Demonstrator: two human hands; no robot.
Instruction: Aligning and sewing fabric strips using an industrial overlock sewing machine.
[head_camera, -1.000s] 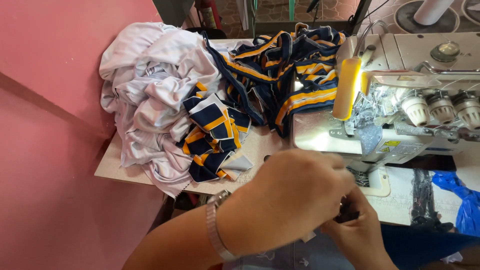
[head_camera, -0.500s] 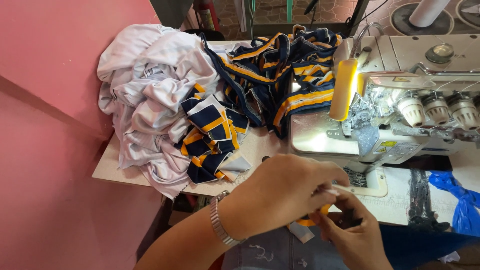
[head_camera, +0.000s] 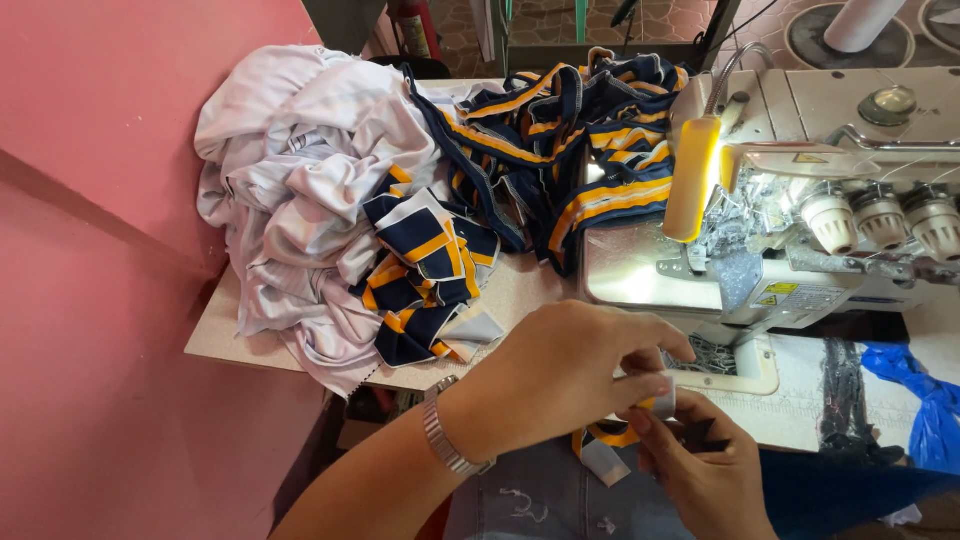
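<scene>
Strip (head_camera: 640, 425) pinched between my left hand (head_camera: 560, 375) and right hand (head_camera: 700, 470) fingers, at the worktop's (head_camera: 300, 350) front edge, near the machine (head_camera: 800, 230)

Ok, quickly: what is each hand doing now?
Left hand: closed, pinching the striped fabric strip.
Right hand: closed on the same strip from below.

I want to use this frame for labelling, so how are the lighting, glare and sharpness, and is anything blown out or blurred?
Head view: the yellow lamp throws strong glare on the sewing machine bed, washing out detail there; the white fabric pile and striped collar pieces are evenly lit and sharp; the left hand and right hand are slightly soft, partly hiding the small striped piece they hold.
</scene>
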